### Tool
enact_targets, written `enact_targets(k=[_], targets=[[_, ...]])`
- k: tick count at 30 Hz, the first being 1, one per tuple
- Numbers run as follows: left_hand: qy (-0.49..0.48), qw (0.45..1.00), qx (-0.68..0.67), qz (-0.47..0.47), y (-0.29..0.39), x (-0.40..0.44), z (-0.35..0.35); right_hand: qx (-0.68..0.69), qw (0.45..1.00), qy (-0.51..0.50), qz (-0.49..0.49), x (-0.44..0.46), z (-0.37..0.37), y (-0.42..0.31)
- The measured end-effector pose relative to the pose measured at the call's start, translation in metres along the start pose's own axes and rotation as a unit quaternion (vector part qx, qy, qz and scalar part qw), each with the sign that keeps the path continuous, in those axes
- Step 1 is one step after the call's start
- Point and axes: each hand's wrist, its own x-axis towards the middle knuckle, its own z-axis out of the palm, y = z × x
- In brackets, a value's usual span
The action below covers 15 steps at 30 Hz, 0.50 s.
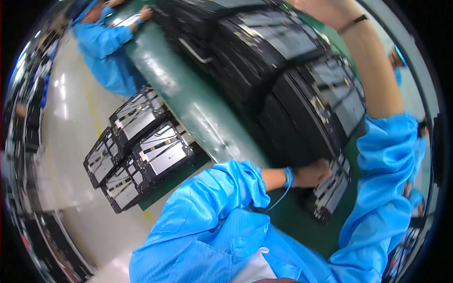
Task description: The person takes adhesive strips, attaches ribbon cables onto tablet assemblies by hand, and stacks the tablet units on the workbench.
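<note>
My left hand [313, 174], with a blue wrist strap [289, 177], is closed at the left edge of a black device panel [334, 186] fitted with silver battery-like blocks. The fingertips are hidden, but they seem to grip that edge. Just beyond it rises a large stack of similar black panels [292, 113], their silver parts facing up. High over the far end of this stack, my right hand [325, 12] is raised and blurred. A dark band [353, 23] circles its wrist, and the top of the view cuts off its fingers.
More opened panels [160, 148] lie in overlapping piles at the left, beside the green bench [203, 118]. A co-worker in blue [104, 52] bends over the bench's far end. Other people in blue show at the right edge. Racks [52, 245] stand lower left.
</note>
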Motion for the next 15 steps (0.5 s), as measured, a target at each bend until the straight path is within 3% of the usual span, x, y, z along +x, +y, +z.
enact_targets(k=[2,4,7,9,11,12,15], targets=[[0.025,0.999,-0.013,-0.026,-0.002,-0.002,0.005,-0.100,0.992,-0.034,-0.071,-0.049,-0.017,-0.009],[-0.003,0.995,0.019,-0.099,0.007,0.001,-0.007,-0.125,0.988,0.014,-0.085,-0.107,-0.044,-0.010],[0.069,0.987,0.108,-0.094,0.004,-0.005,0.000,-0.313,0.930,0.028,-0.190,-0.192,-0.076,-0.009],[0.006,0.982,0.128,-0.137,0.016,-0.001,-0.013,-0.295,0.938,0.123,-0.134,-0.253,-0.117,0.012],[-0.022,0.963,0.255,-0.090,0.021,-0.004,-0.016,-0.343,0.920,0.159,-0.105,-0.308,-0.172,0.045],[-0.041,0.962,0.255,-0.088,0.022,-0.004,-0.017,-0.381,0.881,0.246,-0.132,-0.329,-0.181,0.070],[-0.096,0.945,0.296,-0.100,0.025,-0.005,-0.017,-0.306,0.829,0.466,-0.028,-0.402,-0.227,0.153]])
